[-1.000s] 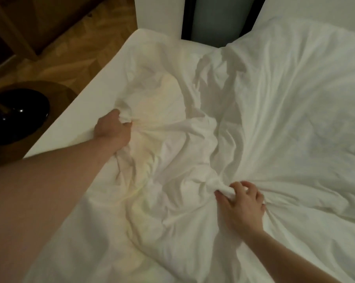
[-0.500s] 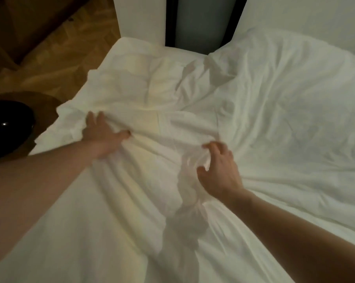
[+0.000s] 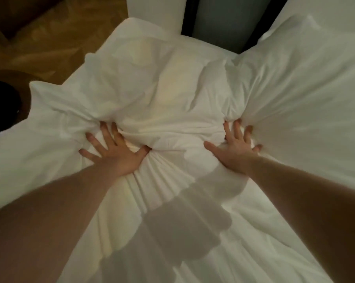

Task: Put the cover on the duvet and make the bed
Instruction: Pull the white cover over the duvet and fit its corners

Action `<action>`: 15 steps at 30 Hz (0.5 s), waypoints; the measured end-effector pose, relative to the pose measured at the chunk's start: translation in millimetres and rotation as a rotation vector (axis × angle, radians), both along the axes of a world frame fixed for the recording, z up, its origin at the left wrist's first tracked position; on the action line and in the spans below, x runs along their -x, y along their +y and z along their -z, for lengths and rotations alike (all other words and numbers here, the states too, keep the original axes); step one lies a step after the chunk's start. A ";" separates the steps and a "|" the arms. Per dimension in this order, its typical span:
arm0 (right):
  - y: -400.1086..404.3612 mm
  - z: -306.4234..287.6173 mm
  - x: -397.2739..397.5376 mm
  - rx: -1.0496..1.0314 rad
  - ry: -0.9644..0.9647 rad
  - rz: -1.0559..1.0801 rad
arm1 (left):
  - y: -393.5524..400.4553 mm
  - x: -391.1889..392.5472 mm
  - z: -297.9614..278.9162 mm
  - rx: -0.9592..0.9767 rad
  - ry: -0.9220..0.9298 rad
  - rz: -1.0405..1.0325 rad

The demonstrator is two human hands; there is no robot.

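Note:
A white duvet in its cover (image 3: 172, 94) lies bunched and wrinkled across the bed, with a yellowish patch showing through near the far corner. My left hand (image 3: 113, 152) presses flat on the fabric with fingers spread, left of centre. My right hand (image 3: 236, 148) presses flat on it too, fingers spread, a little to the right. The cloth is pushed into a puffed ridge just beyond both hands, and pleats fan out towards me between my forearms.
The bed's far corner (image 3: 135, 23) meets a white wall with a dark vertical panel (image 3: 223, 21). Wooden floor (image 3: 39, 43) lies to the left. A dark round object (image 3: 1, 107) sits at the left edge beside the bed.
Both hands let go of the gripped fabric and now lie flat with fingers spread. They have pushed the cover away from me towards the far corner, and it has bunched up beyond them.

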State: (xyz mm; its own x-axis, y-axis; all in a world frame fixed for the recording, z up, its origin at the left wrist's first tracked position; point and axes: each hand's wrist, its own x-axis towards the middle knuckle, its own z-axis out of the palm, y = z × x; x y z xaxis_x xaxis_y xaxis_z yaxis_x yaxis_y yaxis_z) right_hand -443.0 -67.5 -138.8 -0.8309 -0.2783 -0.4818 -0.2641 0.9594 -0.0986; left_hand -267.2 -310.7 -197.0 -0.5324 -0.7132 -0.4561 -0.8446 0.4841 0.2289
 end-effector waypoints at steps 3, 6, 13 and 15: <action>-10.6 6.6 -3.6 0.045 0.075 0.032 | 8.0 -7.5 24.3 0.317 0.209 0.013; -9.9 -8.3 -26.9 0.326 0.344 -0.025 | 9.7 -9.0 39.2 0.450 0.333 0.013; -105.9 -52.3 16.1 0.612 0.545 -0.304 | 12.5 -7.0 40.8 0.436 0.342 -0.006; -144.0 -56.6 42.7 0.461 0.336 -0.231 | 15.5 -7.9 42.9 0.453 0.359 -0.010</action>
